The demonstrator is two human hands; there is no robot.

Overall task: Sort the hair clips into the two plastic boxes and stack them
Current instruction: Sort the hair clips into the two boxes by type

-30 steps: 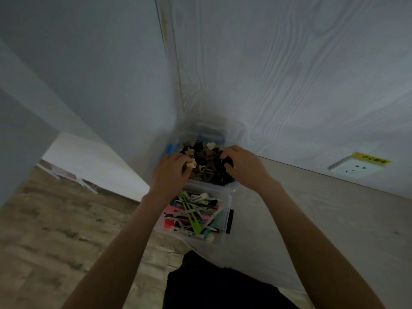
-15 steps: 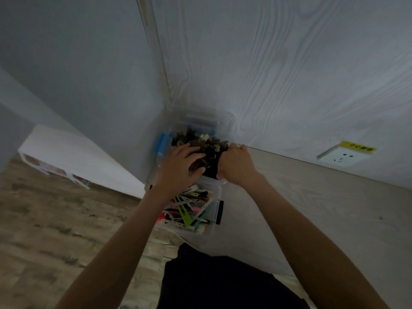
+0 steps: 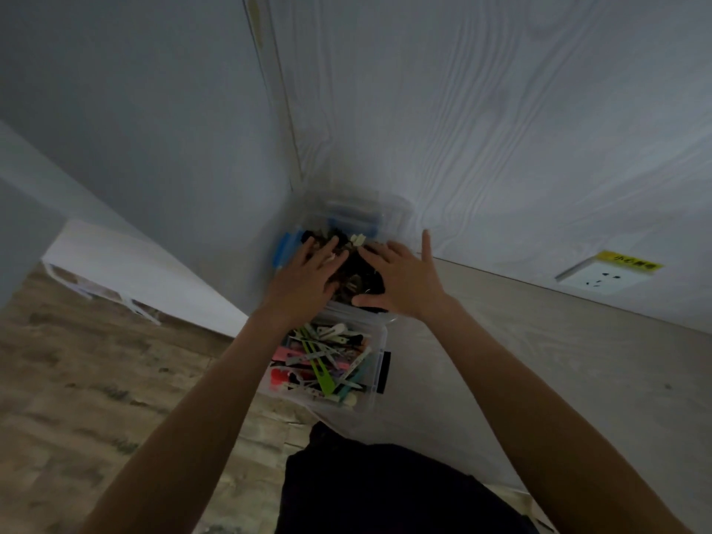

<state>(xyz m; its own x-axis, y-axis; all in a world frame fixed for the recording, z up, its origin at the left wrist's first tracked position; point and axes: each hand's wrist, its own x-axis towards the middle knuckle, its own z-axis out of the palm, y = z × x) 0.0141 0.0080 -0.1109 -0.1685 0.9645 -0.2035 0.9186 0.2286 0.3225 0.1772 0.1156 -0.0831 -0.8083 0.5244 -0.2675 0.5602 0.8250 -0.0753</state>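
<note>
Yellow sticker [image 3: 628, 261] above wall socket [image 3: 595, 277], text unreadable.

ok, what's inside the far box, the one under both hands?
The far box holds a heap of dark clips, brown and black, with a pale one on top. The left hand and right hand lie flat over the heap, hiding much of it.

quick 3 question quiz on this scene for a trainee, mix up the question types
1. True or false: both hands, the left hand and the right hand, lie spread over the far box of dark clips.
2. Which box holds the colourful flat clips? A) the near box B) the far box
3. Fill in: the wall socket sits to the person's ____.

Key: 1 true; 2 A; 3 right
</note>
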